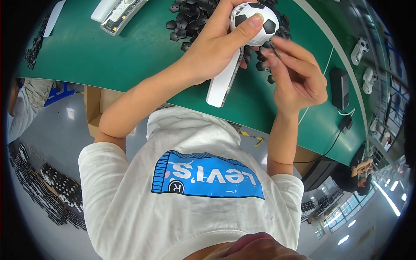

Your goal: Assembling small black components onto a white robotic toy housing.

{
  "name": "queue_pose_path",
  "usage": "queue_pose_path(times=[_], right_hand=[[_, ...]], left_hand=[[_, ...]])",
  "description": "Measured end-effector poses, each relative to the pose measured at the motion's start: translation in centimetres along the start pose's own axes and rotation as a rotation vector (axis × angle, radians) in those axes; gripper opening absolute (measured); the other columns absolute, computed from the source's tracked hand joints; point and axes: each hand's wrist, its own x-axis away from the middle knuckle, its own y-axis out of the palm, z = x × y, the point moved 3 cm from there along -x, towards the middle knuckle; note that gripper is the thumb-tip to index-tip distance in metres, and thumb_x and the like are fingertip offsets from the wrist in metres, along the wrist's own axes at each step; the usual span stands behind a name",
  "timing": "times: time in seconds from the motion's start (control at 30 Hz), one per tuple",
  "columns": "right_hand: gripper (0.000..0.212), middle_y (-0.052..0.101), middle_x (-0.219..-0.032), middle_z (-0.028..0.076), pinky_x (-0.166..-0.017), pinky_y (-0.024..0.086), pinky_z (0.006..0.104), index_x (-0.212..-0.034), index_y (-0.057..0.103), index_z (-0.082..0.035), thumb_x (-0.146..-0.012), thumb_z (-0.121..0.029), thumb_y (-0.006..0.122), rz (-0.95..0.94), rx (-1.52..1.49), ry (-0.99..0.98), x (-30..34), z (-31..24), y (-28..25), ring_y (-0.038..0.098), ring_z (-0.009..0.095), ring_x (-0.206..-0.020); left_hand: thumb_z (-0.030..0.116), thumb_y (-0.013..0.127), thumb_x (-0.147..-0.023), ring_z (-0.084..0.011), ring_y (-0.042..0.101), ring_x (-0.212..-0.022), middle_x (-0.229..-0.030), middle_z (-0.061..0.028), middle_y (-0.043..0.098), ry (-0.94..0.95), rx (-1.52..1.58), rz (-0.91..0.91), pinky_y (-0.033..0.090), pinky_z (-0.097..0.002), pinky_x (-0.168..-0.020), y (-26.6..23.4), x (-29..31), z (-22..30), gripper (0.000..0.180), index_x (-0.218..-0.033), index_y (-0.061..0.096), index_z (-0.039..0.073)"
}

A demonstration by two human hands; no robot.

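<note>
Holding the ball: my left hand [216, 45] is wrapping around a black-and-white soccer-ball head [262, 32], the thumb lying across its face.
White handle: below my left palm a pale handle [222, 84] with a clear edge is sticking out toward me; the palm is hiding where it meets the ball.
Right hand: my right hand [299, 78] is hovering just beside the ball's lower right, thumb and forefinger narrowing almost to a pinch; something dark is showing there, but blur is keeping me from telling whether I am gripping a piece.
Black pieces: a pile of small black pentagons [186, 19] is lying beyond and under my hands, spreading to both sides of the ball.
Second device: a white handset with a clear casing [123, 15] is lying well to the left of my left hand.
Black box: a dark upright block [339, 89] is standing to the right of my right hand, an adapter [346, 123] with a cable lying nearer me.
Green table: the green tabletop [143, 65] is stretching beneath both hands.
Cardboard box: an open brown carton [96, 110] is sitting below the table edge, left of my left forearm.
</note>
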Motion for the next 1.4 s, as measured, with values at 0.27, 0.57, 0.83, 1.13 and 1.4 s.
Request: queue_pose_path(times=[0.27,0.57,0.83,1.13,1.4], right_hand=[[0.024,0.068,-0.086,0.019,-0.059,0.056,0.0233,-0.095,0.064,0.01,-0.074,0.015,0.072,-0.184,0.006,0.12,0.4,-0.4,0.4,0.068,0.018,-0.069],[0.024,0.068,-0.077,0.009,-0.053,0.049,0.0217,-0.09,0.072,0.001,-0.068,0.008,0.077,-0.17,0.362,-0.158,-0.1,0.3,-0.1,0.063,0.015,-0.062],[0.023,0.068,-0.08,0.01,-0.055,0.05,0.0225,-0.089,0.071,0.002,-0.068,0.009,0.079,-0.143,0.35,-0.115,-0.1,-0.7,0.8,0.063,0.015,-0.065],[0.021,0.065,-0.079,0.006,-0.05,0.047,0.0232,-0.082,0.071,-0.002,-0.065,0.003,0.081,-0.064,0.362,-0.134,-0.1,-0.2,0.3,0.06,0.014,-0.06],[0.026,0.064,-0.084,0.008,-0.054,0.049,0.0231,-0.085,0.068,0.0,-0.064,0.004,0.083,-0.053,0.327,-0.058,0.3,0.2,1.3,0.06,0.015,-0.069]], left_hand=[[0.029,0.05,-0.101,-0.0072,0.053,-0.09,-0.113,-0.0049,0.054,0.149,-0.017,0.039,0.048,-0.0188,-0.066,0.4,-0.2,0.4,0.043,-0.135,0.034,0.007],[0.031,0.05,-0.101,-0.0056,0.054,-0.08,-0.108,-0.0037,0.055,-0.033,0.033,0.031,0.047,-0.0181,-0.059,-0.1,0.0,0.0,0.044,-0.136,0.034,0.009],[0.03,0.051,-0.101,-0.0052,0.052,-0.076,-0.107,-0.0039,0.055,0.008,-0.029,0.032,0.046,-0.0177,-0.057,0.0,0.1,-0.1,0.044,-0.136,0.033,0.01],[0.027,0.05,-0.101,-0.0106,0.051,-0.093,-0.114,-0.0079,0.051,0.145,-0.253,-0.012,0.045,-0.0227,-0.079,0.9,0.6,1.0,0.05,-0.139,0.027,0.004],[0.046,0.035,-0.103,-0.0114,0.061,-0.081,-0.109,-0.0068,0.059,0.131,-0.27,0.023,0.053,-0.0255,-0.063,0.9,0.4,-1.0,0.05,-0.139,0.031,0.011]])
